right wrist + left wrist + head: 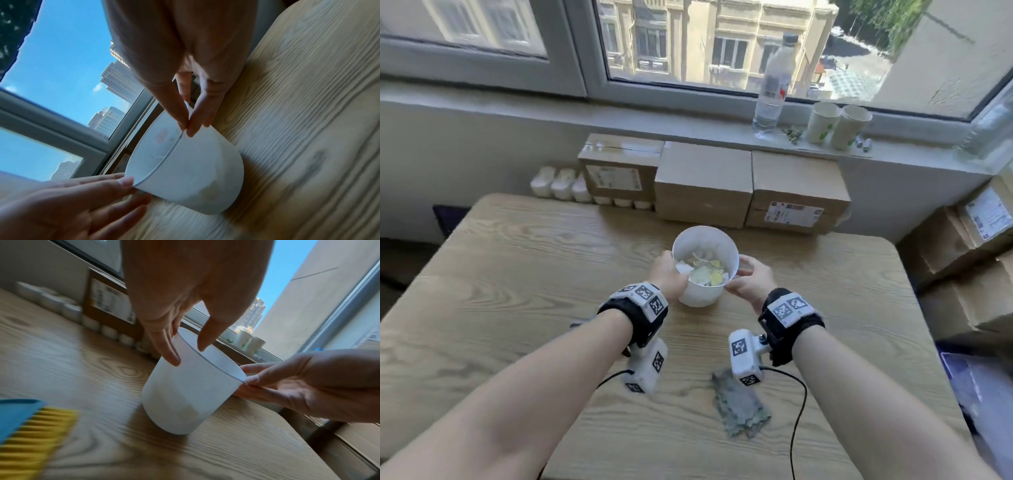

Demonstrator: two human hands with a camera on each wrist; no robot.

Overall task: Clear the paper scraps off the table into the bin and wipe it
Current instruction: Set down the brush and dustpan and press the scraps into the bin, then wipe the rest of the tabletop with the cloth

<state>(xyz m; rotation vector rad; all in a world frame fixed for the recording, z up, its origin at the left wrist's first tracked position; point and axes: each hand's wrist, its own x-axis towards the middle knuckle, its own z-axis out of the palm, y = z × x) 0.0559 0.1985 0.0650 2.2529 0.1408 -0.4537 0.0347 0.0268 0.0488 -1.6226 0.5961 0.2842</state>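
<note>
A small white bin point(702, 294) stands on the wooden table point(517, 274), with white and yellow paper scraps point(705, 272) inside it. My left hand point(674, 270) pinches its left rim, thumb inside and fingers outside, as the left wrist view shows: left hand point(188, 353), bin point(185, 394). My right hand point(739, 274) pinches the right rim between thumb and fingers, seen close in the right wrist view: right hand point(186, 128), bin point(195, 170). A crumpled grey cloth point(739, 407) lies near the front edge, under my right wrist.
A blue brush with yellow bristles point(24, 434) lies on the table by my left wrist. Cardboard boxes point(703, 185) and small white bottles point(561, 185) line the far edge. A water bottle point(774, 85) and paper cups point(835, 126) stand on the sill. More boxes point(962, 257) sit at the right.
</note>
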